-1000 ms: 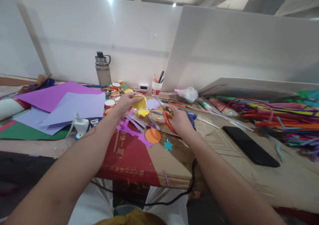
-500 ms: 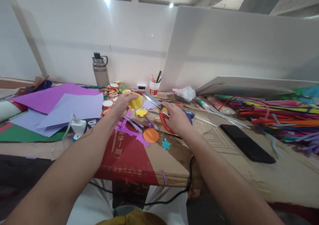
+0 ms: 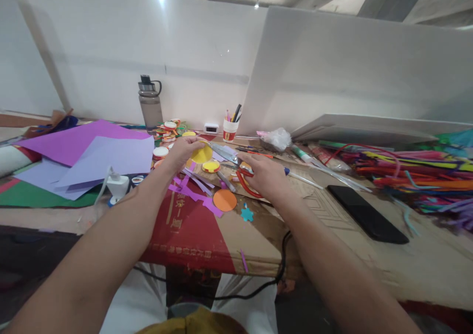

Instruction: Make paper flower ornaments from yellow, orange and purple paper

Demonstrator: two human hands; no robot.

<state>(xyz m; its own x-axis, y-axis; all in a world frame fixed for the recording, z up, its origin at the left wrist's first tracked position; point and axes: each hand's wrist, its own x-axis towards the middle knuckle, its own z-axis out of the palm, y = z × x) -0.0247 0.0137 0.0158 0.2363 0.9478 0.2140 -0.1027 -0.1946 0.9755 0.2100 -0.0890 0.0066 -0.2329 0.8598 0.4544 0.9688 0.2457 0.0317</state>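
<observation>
Between the fingers of my left hand (image 3: pixel 186 151) is a yellow paper disc (image 3: pixel 202 153), held up above the table. My right hand (image 3: pixel 264 174) is closed round the orange handles of a pair of scissors (image 3: pixel 225 154). Their blades point left, with the tips at the disc's upper edge; whether they bite into the paper I cannot tell. Just below lies a round yellow-topped piece with a red and white rim (image 3: pixel 211 166). Nearer me are an orange paper disc (image 3: pixel 224 200), a teal star-like cutout (image 3: pixel 247 213) and purple paper scraps (image 3: pixel 192 192).
Purple and lilac sheets (image 3: pixel 107 159) and a white plug adapter (image 3: pixel 117 186) lie on the left. A water bottle (image 3: pixel 150 105) and a paper cup of pens (image 3: pixel 230 128) stand at the back. To the right are a black phone (image 3: pixel 365 213) and colourful pipe cleaners (image 3: pixel 410 171).
The scissors have swung left and flatter, bringing their tips from beside the yellow disc to its upper edge. My left hand still holds the disc in nearly the same place.
</observation>
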